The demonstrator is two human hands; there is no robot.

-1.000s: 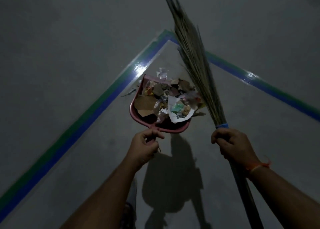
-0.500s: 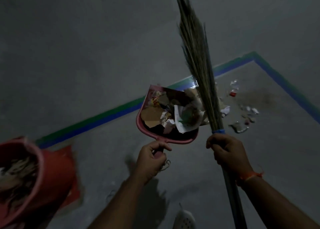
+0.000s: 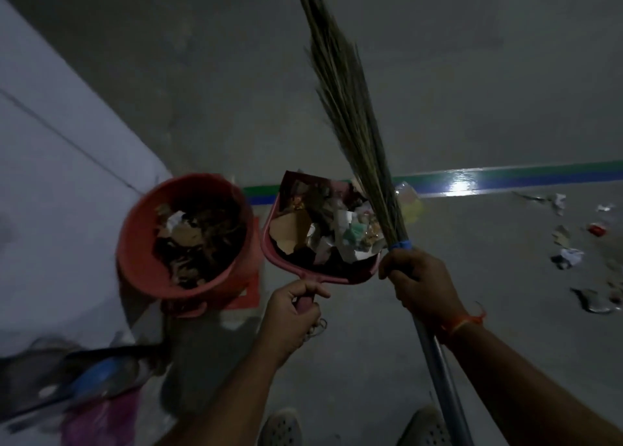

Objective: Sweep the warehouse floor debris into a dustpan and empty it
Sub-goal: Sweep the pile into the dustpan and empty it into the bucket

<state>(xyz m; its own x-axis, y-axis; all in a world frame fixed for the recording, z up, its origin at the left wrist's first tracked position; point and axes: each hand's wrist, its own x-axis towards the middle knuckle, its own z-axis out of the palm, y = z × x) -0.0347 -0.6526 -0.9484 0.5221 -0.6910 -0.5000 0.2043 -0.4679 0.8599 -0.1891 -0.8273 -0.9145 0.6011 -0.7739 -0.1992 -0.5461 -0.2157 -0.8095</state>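
My left hand grips the handle of a pink dustpan, held off the floor and heaped with paper and cardboard scraps. Just left of the dustpan stands a red bucket, partly filled with similar debris. My right hand grips the grass broom just below its blue binding; the bristles point up and away, lying against the dustpan's right side.
Loose debris lies on the grey floor at right, below a green-and-blue floor stripe. A pale wall or panel fills the left. Blurred dark and blue items sit at lower left. My shoes show at bottom.
The view has swung left, and the full dustpan has come up beside the red bucket, which is now fully in view. The leftover debris has shifted to the far right. Both grips are unchanged.
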